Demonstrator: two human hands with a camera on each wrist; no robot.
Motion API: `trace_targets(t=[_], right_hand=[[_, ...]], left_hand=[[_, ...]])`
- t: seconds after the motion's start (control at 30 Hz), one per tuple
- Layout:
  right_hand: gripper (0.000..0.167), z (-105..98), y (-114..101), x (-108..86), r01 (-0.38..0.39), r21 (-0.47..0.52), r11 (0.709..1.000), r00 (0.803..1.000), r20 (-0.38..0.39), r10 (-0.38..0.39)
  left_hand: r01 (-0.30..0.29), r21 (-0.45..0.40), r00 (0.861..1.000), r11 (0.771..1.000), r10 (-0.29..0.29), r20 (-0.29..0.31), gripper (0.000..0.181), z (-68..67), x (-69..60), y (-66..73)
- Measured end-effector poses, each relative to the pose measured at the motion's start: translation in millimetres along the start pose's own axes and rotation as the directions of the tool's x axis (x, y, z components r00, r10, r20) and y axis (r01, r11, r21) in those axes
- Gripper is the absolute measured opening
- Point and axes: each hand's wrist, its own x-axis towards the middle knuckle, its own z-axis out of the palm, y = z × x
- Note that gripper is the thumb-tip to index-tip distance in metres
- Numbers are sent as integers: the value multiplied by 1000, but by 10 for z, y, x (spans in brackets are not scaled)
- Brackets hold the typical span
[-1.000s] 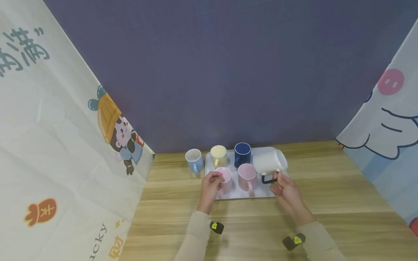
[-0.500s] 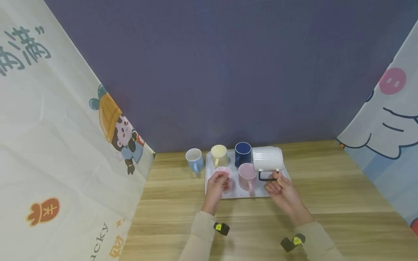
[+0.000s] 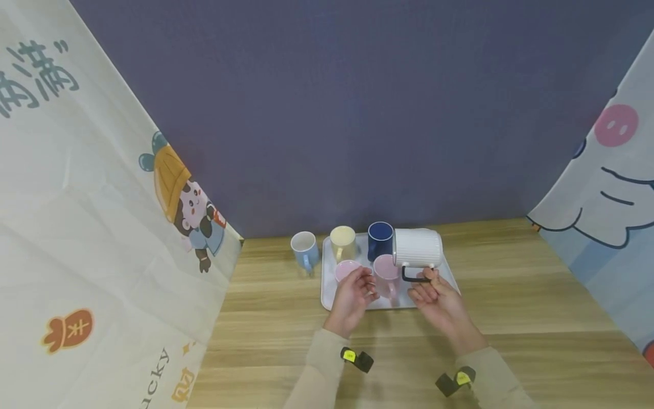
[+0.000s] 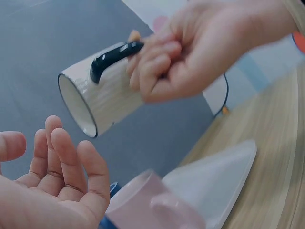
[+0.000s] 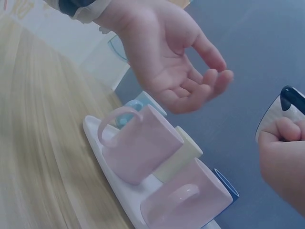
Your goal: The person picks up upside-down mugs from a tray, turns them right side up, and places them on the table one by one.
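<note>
A white ribbed mug (image 3: 417, 248) with a black handle lies on its side in the air above the tray's right part, its mouth facing left. My right hand (image 3: 443, 309) pinches its handle; the left wrist view shows the same grip on the white mug (image 4: 107, 93). Palm up with fingers loosely bent, my left hand (image 3: 351, 298) holds nothing and hovers in front of two pink mugs (image 3: 386, 275). In the right wrist view my left hand (image 5: 167, 57) is above the mugs, apart from the white one.
On the white tray (image 3: 449, 278) also stand a yellow mug (image 3: 343, 244) and a dark blue mug (image 3: 380, 243) at the back. A light blue mug (image 3: 305, 250) stands on the wooden table (image 3: 265, 318), left of the tray. A dark wall rises behind.
The white mug has turned from a tilt to nearly level and shifted slightly left with my right hand. My left hand has moved right from the left pink mug, its palm turning upward.
</note>
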Motion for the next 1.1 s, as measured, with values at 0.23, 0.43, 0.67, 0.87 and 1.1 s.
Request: trace_targets(t=[0.23, 0.43, 0.67, 0.87, 1.1], right_hand=[[63, 26, 32, 14, 1, 3, 1000, 1000, 24, -1], [62, 33, 55, 14, -7, -28, 1000, 1000, 23, 8], [63, -8, 41, 21, -18, -50, 999, 1000, 21, 19], [61, -70, -62, 86, -38, -63, 997, 999, 15, 39], [61, -134, -174, 150, -75, -84, 994, 997, 4, 76]], left_hand=[[51, -75, 998, 996, -47, 49, 23, 170, -23, -35], [89, -96, 993, 991, -80, 87, 22, 270, -42, -65], [69, -52, 990, 996, -61, 128, 20, 326, -30, -128], [37, -57, 987, 998, -27, 155, 19, 407, 93, -216], [26, -143, 996, 989, -14, 88, 15, 539, 221, -293]])
